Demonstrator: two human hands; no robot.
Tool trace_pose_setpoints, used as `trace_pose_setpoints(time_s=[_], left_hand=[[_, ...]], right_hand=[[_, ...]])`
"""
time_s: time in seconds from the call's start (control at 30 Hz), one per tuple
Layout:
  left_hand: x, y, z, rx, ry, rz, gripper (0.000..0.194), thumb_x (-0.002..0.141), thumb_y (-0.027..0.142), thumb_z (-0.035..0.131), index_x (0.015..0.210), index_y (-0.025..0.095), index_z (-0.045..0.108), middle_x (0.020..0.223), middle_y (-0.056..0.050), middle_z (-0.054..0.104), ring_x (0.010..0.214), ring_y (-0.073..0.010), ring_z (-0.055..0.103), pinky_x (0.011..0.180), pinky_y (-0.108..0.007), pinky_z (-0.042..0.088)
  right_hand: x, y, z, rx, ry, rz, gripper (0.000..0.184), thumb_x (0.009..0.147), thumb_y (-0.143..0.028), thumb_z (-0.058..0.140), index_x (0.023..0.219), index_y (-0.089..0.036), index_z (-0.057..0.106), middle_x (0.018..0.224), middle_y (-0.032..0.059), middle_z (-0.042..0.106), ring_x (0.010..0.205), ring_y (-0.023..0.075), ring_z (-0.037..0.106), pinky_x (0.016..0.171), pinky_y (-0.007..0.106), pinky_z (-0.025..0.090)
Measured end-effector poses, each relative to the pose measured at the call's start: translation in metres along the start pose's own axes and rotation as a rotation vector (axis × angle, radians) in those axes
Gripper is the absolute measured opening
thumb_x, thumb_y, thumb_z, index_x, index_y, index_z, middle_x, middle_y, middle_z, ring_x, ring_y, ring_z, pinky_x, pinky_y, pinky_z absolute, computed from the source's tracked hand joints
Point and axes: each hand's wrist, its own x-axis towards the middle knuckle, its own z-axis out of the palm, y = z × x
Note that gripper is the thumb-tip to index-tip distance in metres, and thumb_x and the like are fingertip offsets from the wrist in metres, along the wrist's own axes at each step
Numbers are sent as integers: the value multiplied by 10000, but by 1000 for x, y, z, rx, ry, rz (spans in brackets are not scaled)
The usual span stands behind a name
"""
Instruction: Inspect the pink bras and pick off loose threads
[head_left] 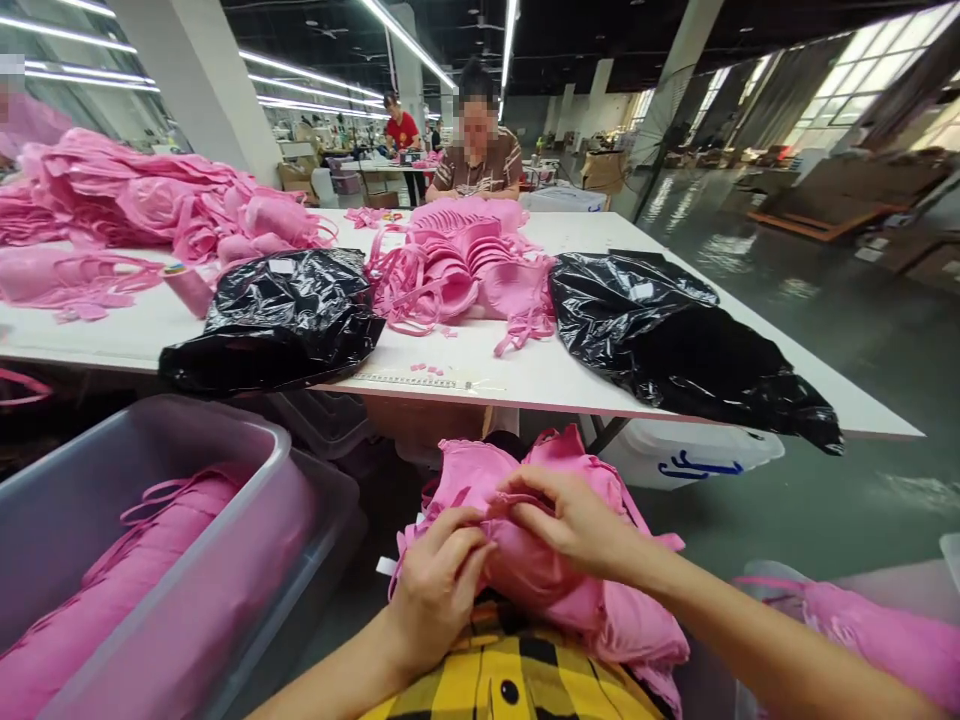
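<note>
The left hand's fingers are drawn together at the edge of a pink garment, thumb against fingertips, and the right hand's thumb and forefinger pinch a fold of that same cloth just beside them. The garment lies bunched in the wearer's lap, over a yellow and black checked shirt.

At far left, a deep translucent bin stands on the floor below the surface; a long, packed roll of pink garments lies along its inside, one strap looping up. Above it, a loose heap of pink garments covers that end of the surface. A tilted pink thread cone comes next, touching a glossy black bag with a pale label; its contents are hidden. In the middle sit rows of nested pink cups, with a person behind them, and a measuring tape along the near edge. To the right, a second black bag droops over the edge, contents likewise hidden. Beneath it is a whitish plastic box with blue marks. At lower right, another translucent container holds more pink garments.
</note>
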Motion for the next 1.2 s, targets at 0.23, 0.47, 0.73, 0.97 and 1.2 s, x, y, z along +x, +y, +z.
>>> trace_pose_setpoints(time_s=[0.23,0.47,0.73,0.97,1.2], left_hand=[[0,-13,-7,82,54,-76,107,853,69,509,832,171,535,858,-50,602,810,-142,607,730,-244,524],[-9,-12,-3,163,60,83,204,819,9,515,941,169,547,909,-70,604,839,-156,600,748,-264,531],[-16,-16,1,170,91,-115,121,837,60,516,836,181,520,767,-19,597,711,-131,592,673,-230,489],[-18,-18,-1,39,10,-380,83,873,205,489,819,179,546,786,-20,632,730,-144,606,695,-243,470],[-1,-13,-7,-222,-110,-689,200,823,298,521,677,161,525,653,10,550,606,-124,508,577,-218,414]], right_hand=[[-37,18,-10,-198,-137,229,270,745,-222,611,1008,-161,610,992,71,670,875,236,596,769,321,441],[-48,34,-1,-35,-123,233,129,788,-132,455,688,-164,529,661,-28,553,610,134,472,561,232,337],[-38,36,11,3,-7,194,159,809,-173,427,659,-171,478,646,-24,503,611,132,427,571,244,330],[-29,35,14,107,32,206,181,774,-295,545,660,-182,460,660,-28,472,626,134,423,569,240,339],[-24,44,17,245,113,205,243,832,-368,462,668,-192,425,647,-37,408,605,121,415,568,235,369]])
